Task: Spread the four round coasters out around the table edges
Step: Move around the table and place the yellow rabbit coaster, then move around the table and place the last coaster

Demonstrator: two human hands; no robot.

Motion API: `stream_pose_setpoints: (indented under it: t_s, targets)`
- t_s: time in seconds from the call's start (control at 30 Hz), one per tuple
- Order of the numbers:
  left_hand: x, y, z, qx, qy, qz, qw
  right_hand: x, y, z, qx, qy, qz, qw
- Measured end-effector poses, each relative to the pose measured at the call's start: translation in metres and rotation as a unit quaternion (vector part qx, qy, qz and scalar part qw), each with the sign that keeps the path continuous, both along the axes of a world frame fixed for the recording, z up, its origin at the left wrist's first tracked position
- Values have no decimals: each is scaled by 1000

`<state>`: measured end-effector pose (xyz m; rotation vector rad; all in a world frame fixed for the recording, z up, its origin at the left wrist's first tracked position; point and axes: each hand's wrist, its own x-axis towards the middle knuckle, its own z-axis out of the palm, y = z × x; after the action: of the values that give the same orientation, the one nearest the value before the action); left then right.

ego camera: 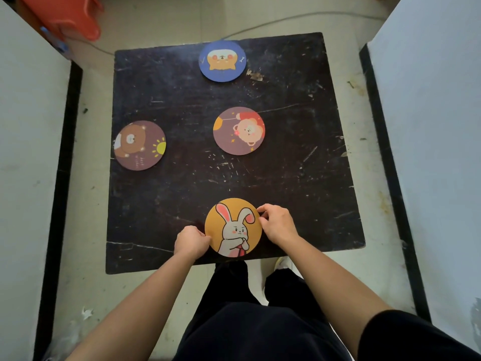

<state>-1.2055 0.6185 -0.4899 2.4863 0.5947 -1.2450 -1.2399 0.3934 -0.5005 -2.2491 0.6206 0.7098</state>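
Note:
Four round coasters lie on a scratched black square table [299, 178]. The orange rabbit coaster [233, 227] sits at the near edge, pinched on its left rim by my left hand [192, 242] and on its right rim by my right hand [277, 224]. At the far edge lies the blue dog coaster [223, 61]. The brown bear coaster [139, 145] rests against the left edge. A purple coaster with a pink bear [239, 131] lies near the table's middle, slightly right of centre.
White walls with black skirting stand close on the left [31, 126] and right [429, 126]. An orange plastic object [70, 14] lies on the floor at the far left. A thin cable [286, 20] runs behind the table. My dark trousers fill the bottom.

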Motion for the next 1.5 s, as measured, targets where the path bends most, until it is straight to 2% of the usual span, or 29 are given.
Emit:
stream_pose_setpoints:
  t_s: [0.07,0.13,0.27,0.37,0.47,0.53,0.63,0.73,0.87,1.0,1.1,1.2,1.3,1.5]
  targets:
    - [6,-2,9,39,-17,-88,995,4,-2,7,-17,4,29,999]
    - [20,-3,20,53,-107,-174,977,13,-9,19,-52,-26,47,997]
    - [75,-11,61,20,-308,-304,901,50,-36,64,-163,-153,63,973]
    - [126,-31,107,-15,-459,-321,828,85,-63,116,-276,-258,56,924]
    - [171,-65,154,-22,-550,-307,777,113,-94,165,-365,-358,25,859]
    - [190,-91,182,-33,-585,-301,752,121,-116,191,-398,-399,0,826]
    - [195,-128,207,-55,-604,-301,736,120,-146,216,-421,-434,-27,796]
    - [183,-167,216,-64,-602,-307,735,110,-180,226,-433,-437,-21,788]
    - [149,-223,205,-49,-588,-335,735,88,-239,216,-430,-427,-13,795]
    - [111,-289,181,-7,-554,-350,756,64,-319,189,-418,-434,11,798]
    - [79,-344,168,23,-512,-351,784,45,-380,174,-394,-423,38,815]
    - [48,-392,166,32,-492,-326,807,24,-433,168,-377,-403,73,831]
    - [28,-427,176,42,-502,-302,809,20,-476,174,-358,-394,106,840]
    - [30,-453,195,84,-520,-229,819,66,-504,194,-310,-421,163,837]
